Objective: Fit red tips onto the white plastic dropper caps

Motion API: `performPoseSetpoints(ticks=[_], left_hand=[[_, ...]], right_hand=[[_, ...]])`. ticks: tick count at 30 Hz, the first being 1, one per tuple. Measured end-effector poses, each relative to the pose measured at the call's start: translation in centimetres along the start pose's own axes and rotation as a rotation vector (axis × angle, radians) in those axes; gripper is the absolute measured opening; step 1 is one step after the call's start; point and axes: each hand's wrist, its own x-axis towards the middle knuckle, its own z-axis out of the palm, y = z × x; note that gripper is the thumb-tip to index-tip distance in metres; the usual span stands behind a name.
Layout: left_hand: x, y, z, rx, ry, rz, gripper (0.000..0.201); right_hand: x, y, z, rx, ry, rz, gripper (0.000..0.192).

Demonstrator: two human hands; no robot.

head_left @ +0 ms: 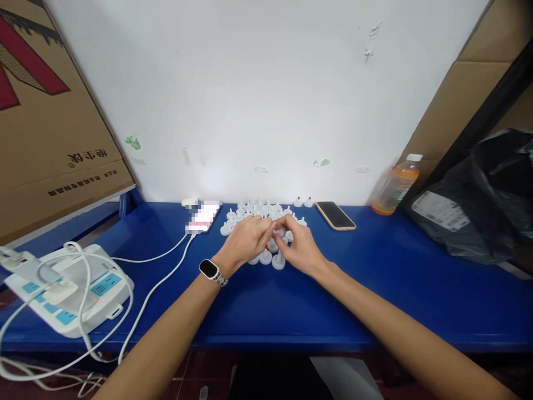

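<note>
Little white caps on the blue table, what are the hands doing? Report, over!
Left hand and right hand meet over the white caps, fingertips pinching one small piece. Grip hard to see. Two phones flank the pile, bottle far right.

White wall (pixel 266 83) behind blue table (pixel 375 300) — cardboard (pixel 45 133) leaning left.
</note>
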Motion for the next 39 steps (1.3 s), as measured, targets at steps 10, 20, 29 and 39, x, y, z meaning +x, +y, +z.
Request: performPoseSetpoints(ticks=[10,20,29,39], left_hand=[[-0.9,-1.9,-0.2,-0.117,-0.152,-0.117,0.03],[2.2,-1.2,0.4,-0.18,-0.132,-0.116,0.041],[0.7,-1.8,0.7,-0.234,0.026,-0.119,0.044],[2.1,-1.8,1.9,-0.238,0.047,-0.131,0.031]], right_hand=[[2.7,3.7,-2.1,-0.033,0.25,0.131,0.012],[12.6,11.0,-1.4,-0.38,0.066,0.264,0.016],[16.0,13.1,2.3,-0.559,-0.202,0.421,0.015],[11.3,11.6,-0.9,-0.539,0.073,0.374,0.027]])
